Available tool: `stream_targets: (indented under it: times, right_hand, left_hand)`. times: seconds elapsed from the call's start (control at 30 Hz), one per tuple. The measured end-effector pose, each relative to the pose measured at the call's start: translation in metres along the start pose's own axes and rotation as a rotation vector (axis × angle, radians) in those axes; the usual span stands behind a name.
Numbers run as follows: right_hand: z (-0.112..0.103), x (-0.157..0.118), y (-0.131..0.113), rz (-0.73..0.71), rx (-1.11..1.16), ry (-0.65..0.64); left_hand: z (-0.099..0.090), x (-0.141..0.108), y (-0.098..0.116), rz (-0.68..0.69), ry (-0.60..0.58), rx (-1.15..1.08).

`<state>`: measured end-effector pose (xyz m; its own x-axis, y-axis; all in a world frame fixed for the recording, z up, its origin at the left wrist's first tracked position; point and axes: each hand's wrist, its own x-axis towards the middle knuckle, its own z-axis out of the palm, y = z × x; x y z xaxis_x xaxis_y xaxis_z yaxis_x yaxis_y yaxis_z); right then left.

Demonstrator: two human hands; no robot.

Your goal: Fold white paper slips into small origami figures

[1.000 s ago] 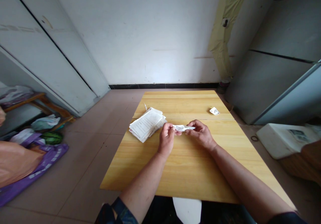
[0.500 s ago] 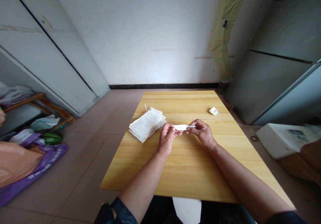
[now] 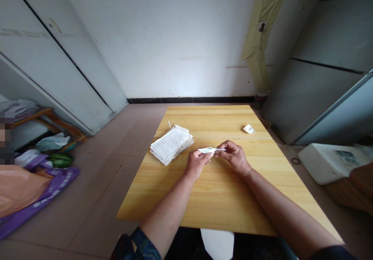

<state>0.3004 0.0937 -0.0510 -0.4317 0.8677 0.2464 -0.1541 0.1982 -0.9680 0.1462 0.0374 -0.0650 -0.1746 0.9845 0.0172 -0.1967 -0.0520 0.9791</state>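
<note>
A small piece of folded white paper (image 3: 206,150) with print on it is held between my two hands, above the middle of the table. My left hand (image 3: 196,163) pinches its left part, thumb on the near side. At its narrow right end, the fingers of my right hand (image 3: 235,158) are closed on the same paper. Left of my hands lies a loose stack of printed paper sheets (image 3: 170,143). A small folded paper piece (image 3: 249,129) with dark marks rests on the far right of the table.
The wooden table (image 3: 210,198) reaches toward a white wall (image 3: 180,50). Purple and orange bags (image 3: 23,198) and a watermelon (image 3: 60,160) lie on the floor at left, near a wooden stand (image 3: 55,126). A white box (image 3: 323,163) stands at right beside a grey cabinet (image 3: 317,93).
The paper has tilted and shifted slightly left and nearer to me. My left thumb has moved rightward along it, and my hands have come closer together.
</note>
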Motion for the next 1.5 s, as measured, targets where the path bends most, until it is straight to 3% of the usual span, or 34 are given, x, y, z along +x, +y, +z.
stream_targets:
  times: [0.23,0.47,0.9,1.5]
  right_hand:
    - [0.001,0.0,-0.003,0.037,0.061,-0.001]
    - [0.003,0.001,-0.003,0.122,0.027,-0.096]
    - [-0.003,0.0,-0.007,0.087,0.071,-0.159]
    - [-0.015,-0.001,-0.005,0.162,0.145,-0.188]
  left_hand:
    - [-0.002,-0.001,0.0,0.019,-0.009,-0.009]
    - [0.001,-0.003,0.003,0.059,-0.036,-0.001]
    - [-0.004,-0.005,0.004,0.024,-0.108,0.027]
    - [-0.008,-0.002,-0.002,0.016,-0.213,-0.08]
